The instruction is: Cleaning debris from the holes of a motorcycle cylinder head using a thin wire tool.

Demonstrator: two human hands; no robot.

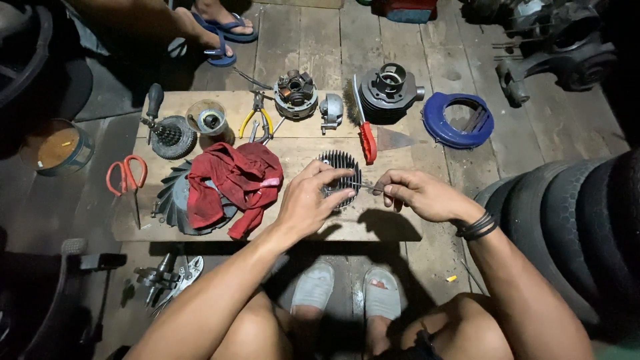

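Note:
My left hand (pixel 310 200) grips a round, dark, finned cylinder head (pixel 338 167) that rests on a low wooden board (pixel 387 227). My right hand (pixel 417 193) pinches a thin metal rod (pixel 363 186) whose tip points into the fins. A red rag (pixel 233 183) lies just left of my left hand, draped over a grey finned fan wheel (pixel 172 200). A wire brush with a red handle (pixel 364 130) lies just beyond the cylinder head.
The board also carries orange scissors (pixel 127 175), yellow pliers (pixel 257 117), a gear (pixel 173 137), a stator (pixel 295 95) and a finned cylinder (pixel 390 90). A blue ring cover (pixel 459 120) lies right. Tyres (pixel 580 220) stack at right. Another person's sandalled feet (pixel 223 33) stand beyond.

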